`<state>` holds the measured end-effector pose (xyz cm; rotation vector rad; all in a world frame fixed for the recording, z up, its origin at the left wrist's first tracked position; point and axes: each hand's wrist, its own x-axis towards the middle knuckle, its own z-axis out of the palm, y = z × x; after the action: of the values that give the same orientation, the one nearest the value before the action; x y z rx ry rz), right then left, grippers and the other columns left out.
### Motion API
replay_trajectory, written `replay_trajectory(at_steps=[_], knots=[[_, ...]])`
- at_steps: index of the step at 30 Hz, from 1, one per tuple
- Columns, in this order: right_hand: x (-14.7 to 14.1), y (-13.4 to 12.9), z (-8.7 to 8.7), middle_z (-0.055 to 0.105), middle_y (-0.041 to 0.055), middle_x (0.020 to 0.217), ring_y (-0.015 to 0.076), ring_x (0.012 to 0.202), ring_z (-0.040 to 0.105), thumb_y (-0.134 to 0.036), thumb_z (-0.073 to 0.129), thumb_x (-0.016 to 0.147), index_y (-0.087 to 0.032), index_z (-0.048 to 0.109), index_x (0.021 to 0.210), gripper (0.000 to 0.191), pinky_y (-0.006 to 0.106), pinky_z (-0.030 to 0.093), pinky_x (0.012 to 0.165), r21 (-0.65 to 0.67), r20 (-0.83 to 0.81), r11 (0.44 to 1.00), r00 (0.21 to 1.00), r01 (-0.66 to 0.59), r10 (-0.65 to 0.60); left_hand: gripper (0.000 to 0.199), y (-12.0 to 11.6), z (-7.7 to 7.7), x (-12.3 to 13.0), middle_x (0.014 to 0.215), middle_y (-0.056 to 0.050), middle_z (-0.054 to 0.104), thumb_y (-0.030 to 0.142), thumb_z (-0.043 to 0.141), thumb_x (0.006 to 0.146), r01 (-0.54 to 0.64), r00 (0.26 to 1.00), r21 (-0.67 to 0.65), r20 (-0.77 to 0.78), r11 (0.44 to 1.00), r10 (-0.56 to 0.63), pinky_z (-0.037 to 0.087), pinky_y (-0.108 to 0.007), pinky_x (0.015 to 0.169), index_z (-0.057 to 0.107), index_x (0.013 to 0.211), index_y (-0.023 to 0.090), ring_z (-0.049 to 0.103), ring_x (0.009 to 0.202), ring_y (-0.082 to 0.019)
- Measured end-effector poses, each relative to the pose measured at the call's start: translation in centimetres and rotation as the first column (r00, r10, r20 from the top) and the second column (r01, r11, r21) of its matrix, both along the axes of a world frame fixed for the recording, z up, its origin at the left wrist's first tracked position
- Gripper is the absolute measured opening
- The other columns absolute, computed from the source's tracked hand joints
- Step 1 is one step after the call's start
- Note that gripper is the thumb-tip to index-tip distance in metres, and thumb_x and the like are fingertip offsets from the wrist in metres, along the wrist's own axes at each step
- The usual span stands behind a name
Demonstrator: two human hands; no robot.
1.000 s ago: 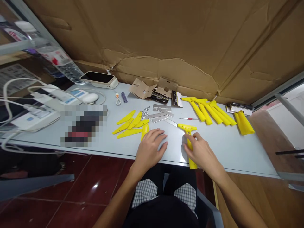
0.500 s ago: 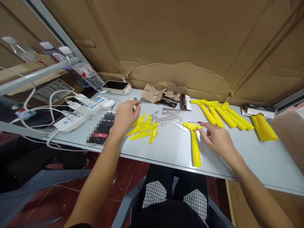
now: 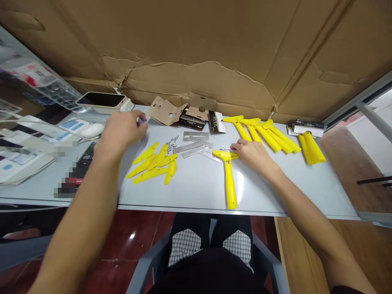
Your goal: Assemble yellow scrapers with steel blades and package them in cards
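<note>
My right hand (image 3: 253,155) has its fingers closed on the handle end of a small screwdriver (image 3: 226,148), whose thin shaft points left. Just below these fingers lies a yellow scraper handle (image 3: 230,179) with its wide head toward the back. My left hand (image 3: 121,130) is raised over the left side, fingers loosely bent and apart, with nothing visible in them. Between the hands are several flat yellow plates (image 3: 150,176), a small heap of screws (image 3: 172,145) and several overlapping metal blades (image 3: 196,136).
More yellow handles (image 3: 269,136) lie at the back right, beside a yellow sleeve-like piece (image 3: 311,149) and a black-and-white box (image 3: 308,127). Opened cardboard packs (image 3: 167,111) stand against the cardboard wall (image 3: 196,41). Phones (image 3: 102,100), a white mouse (image 3: 92,130) and power strips (image 3: 18,157) occupy the left.
The view has turned to the right, so things sit further left. My right fingers have moved from the scraper head onto the screwdriver and closed on it. My left hand stays raised, fingers bent.
</note>
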<state>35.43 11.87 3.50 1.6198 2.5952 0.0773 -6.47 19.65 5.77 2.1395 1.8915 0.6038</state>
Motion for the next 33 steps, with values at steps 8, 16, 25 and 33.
replay_trajectory(at_steps=[8, 16, 25, 33], knots=[[-0.8, 0.4, 0.1, 0.072, 0.0070, 0.097, 0.0206, 0.078, 0.069, -0.020, 0.056, 0.100, -0.017, 0.070, 0.118, 0.022, 0.037, 0.051, 0.076, -0.089, -0.702, 0.995, 0.705, 0.055, -0.102, 0.056, -4.0, 1.0, 9.7, 0.098, -0.006, 0.078, 0.030, 0.060, 0.094, 0.469, 0.881, -0.044, 0.099, 0.882, -0.463, 0.051, -0.032, 0.076, 0.061, 0.149, 0.018, 0.070, 0.083, -0.021], [-2.7, 1.8, -0.2, 0.071, -0.0049, 0.078, 0.0151, 0.072, 0.075, -0.036, 0.086, 0.082, -0.025, 0.058, 0.096, 0.033, 0.035, 0.066, 0.077, -0.364, -0.883, 0.925, -0.277, -0.109, -0.380, 0.038, -5.7, -2.6, 13.4, 0.105, -0.006, 0.082, 0.032, 0.060, 0.099, 0.628, 0.752, 0.060, 0.209, 0.776, -0.625, 0.057, -0.032, 0.081, 0.076, 0.132, 0.021, 0.073, 0.087, -0.019], [-3.0, 0.4, -1.2, 0.074, -0.0050, 0.083, 0.0159, 0.075, 0.078, -0.035, 0.090, 0.082, -0.026, 0.058, 0.094, 0.035, 0.036, 0.068, 0.080, -0.397, -0.851, 0.900, -0.296, -0.178, -0.434, 0.055, -7.2, -2.3, 13.8, 0.102, -0.006, 0.074, 0.028, 0.072, 0.091, 0.558, 0.590, -0.156, 0.765, 0.815, -0.257, 0.067, -0.037, 0.079, 0.061, 0.145, 0.027, 0.080, 0.082, -0.022], [-3.0, -0.8, -1.2, 0.079, -0.0007, 0.088, 0.0202, 0.081, 0.082, -0.033, 0.089, 0.084, -0.024, 0.058, 0.091, 0.033, 0.039, 0.068, 0.082, -0.424, -0.841, 0.875, -0.256, -0.232, -0.476, 0.045, -7.0, -2.6, 14.2, 0.104, -0.008, 0.083, 0.030, 0.088, 0.081, 0.354, 0.402, -0.222, 0.913, 0.909, 0.067, 0.067, -0.044, 0.092, 0.044, 0.090, 0.025, 0.081, 0.098, -0.026]])
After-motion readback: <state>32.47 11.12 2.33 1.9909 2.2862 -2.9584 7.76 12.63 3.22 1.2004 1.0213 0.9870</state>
